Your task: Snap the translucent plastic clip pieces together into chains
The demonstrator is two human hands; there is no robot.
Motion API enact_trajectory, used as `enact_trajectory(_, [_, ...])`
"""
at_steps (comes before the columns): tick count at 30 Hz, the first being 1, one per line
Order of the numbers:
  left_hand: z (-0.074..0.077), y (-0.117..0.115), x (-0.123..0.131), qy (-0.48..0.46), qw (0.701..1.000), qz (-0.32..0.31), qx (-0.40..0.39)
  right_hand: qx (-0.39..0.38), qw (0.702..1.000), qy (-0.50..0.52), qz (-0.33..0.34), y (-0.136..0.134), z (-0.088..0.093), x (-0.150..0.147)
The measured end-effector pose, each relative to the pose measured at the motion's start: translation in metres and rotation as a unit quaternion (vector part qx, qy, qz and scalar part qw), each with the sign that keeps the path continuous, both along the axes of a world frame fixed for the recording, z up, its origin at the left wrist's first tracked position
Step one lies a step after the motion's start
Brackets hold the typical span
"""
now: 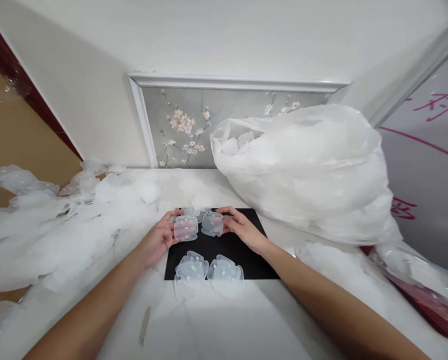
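Note:
My left hand [161, 237] pinches a thin, translucent plastic piece [186, 228], squarish with rounded corners and small marks on it. A similar translucent piece [212, 224] is held by its right edge in my right hand [242, 227]. Both pieces are side by side above a black mat [252, 257], with a narrow gap between them. Behind them, more such pieces [192, 212] lie at the mat's far edge, partly hidden. Nearer to me, two small stacks of the same pieces, a left stack [191, 267] and a right stack [225, 270], overlap the mat's front edge.
A large heap of translucent pieces [77, 225] spreads over the left side of the white table [194, 320]. At the back right leans a big white plastic bag [306, 170] with pieces at its mouth. A whiteboard [430, 165] with red writing stands at the right.

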State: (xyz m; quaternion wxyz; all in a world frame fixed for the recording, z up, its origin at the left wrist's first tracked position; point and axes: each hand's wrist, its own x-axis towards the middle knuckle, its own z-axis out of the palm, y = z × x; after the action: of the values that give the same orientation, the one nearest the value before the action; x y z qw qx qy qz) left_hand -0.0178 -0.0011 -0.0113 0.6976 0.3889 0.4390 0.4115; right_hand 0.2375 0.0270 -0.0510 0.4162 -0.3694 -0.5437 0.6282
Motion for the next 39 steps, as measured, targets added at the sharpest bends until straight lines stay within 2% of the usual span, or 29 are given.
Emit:
enact_trajectory(4, [-0.002, -0.001, -0.002, 0.037, 0.997, -0.052, 0.044, 0.137, 0.984, -0.113, 0.029, 0.0, -0.004, 0.001])
enact_trajectory(8, [-0.005, -0.001, -0.002, 0.051, 0.995, -0.063, 0.06, 0.236, 0.945, -0.227, 0.0, -0.004, -0.005, 0.001])
enact_trajectory(17, [-0.002, -0.001, -0.001, 0.033, 0.997, -0.045, 0.049, 0.288, 0.919, -0.27, -0.02, -0.001, -0.011, 0.001])
enact_trajectory(20, [-0.002, 0.0, 0.0, 0.04, 0.997, -0.038, 0.06, 0.319, 0.904, -0.276, -0.072, -0.002, -0.006, 0.001])
enact_trajectory(22, [-0.002, 0.0, 0.0, 0.055, 0.995, -0.032, 0.072, 0.295, 0.917, -0.243, -0.116, -0.004, -0.001, -0.001])
enact_trajectory(23, [-0.002, 0.001, 0.001, 0.062, 0.995, -0.027, 0.077, 0.256, 0.936, -0.208, -0.123, -0.004, 0.001, -0.002])
enact_trajectory(25, [-0.002, 0.002, 0.0, 0.07, 0.994, -0.015, 0.078, 0.134, 0.981, -0.1, -0.095, -0.005, 0.003, -0.003])
enact_trajectory(27, [-0.003, 0.003, -0.001, 0.072, 0.994, -0.006, 0.077, 0.009, 0.999, 0.019, -0.048, -0.004, 0.004, -0.004])
enact_trajectory(29, [-0.003, 0.003, -0.002, 0.073, 0.994, -0.002, 0.078, -0.064, 0.993, 0.101, -0.02, -0.004, 0.003, -0.005])
enact_trajectory(31, [-0.004, 0.004, -0.003, 0.072, 0.994, 0.0, 0.08, -0.096, 0.985, 0.142, -0.013, -0.003, 0.003, -0.005])
enact_trajectory(35, [-0.006, 0.004, -0.003, 0.081, 0.993, 0.028, 0.085, -0.124, 0.977, 0.175, -0.008, -0.002, 0.002, -0.004])
enact_trajectory(39, [-0.006, 0.004, -0.003, 0.118, 0.983, 0.094, 0.102, -0.137, 0.973, 0.185, -0.003, -0.002, 0.001, -0.004])
